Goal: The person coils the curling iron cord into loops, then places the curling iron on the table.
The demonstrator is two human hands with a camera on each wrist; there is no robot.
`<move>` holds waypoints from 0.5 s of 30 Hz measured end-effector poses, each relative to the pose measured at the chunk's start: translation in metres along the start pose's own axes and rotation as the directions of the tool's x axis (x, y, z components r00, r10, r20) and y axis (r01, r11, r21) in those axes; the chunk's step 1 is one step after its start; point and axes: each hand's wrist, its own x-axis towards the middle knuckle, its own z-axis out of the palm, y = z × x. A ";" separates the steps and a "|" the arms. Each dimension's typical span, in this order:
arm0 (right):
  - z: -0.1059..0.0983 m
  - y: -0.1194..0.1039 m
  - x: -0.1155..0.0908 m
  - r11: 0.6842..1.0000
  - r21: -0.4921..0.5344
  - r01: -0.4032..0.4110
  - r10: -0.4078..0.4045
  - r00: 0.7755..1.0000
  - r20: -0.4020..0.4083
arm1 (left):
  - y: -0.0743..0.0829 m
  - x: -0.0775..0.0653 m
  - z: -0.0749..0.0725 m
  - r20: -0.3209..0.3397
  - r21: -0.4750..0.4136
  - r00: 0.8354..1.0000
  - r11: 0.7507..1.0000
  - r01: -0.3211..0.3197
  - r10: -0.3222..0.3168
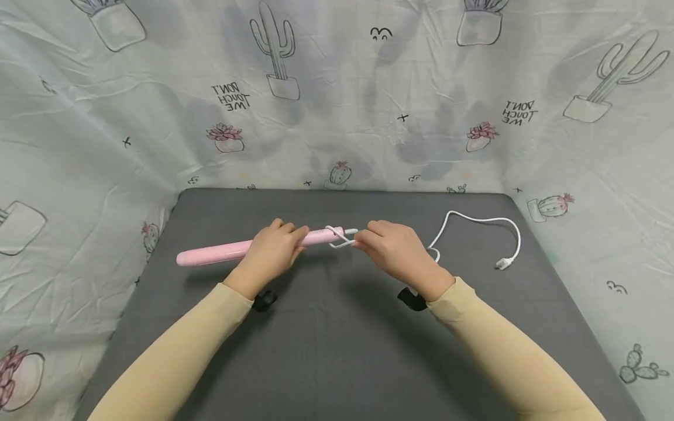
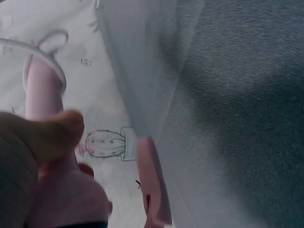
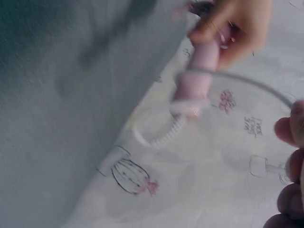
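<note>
My left hand [image 1: 274, 248] grips a pink hair straightener [image 1: 213, 254] around its middle, the rounded end pointing left. A white cord [image 1: 476, 220] leaves its right end and crosses over the handle in a loop. My right hand [image 1: 395, 248] pinches the cord just beyond that end. In the left wrist view, the thumb lies across the pink handle [image 2: 43, 95], with the cord looped around its end. From the right wrist, the cord [image 3: 254, 84] stretches from the handle to my fingertips, and the ribbed cord sleeve [image 3: 168, 133] bends below the handle end.
The cord's loose part curves over the grey table [image 1: 316, 351] at the right, ending in a white plug [image 1: 504, 263]. A pale cactus-print cloth [image 1: 337, 128] hangs behind and at both sides. Black straps [image 1: 412, 299] show at the wrists.
</note>
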 end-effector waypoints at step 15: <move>0.002 0.025 0.012 0.996 0.081 -0.028 0.030 0.999 -0.025 | 0.009 -0.013 -0.010 -0.004 -0.084 0.957 0.953 -0.290 0.291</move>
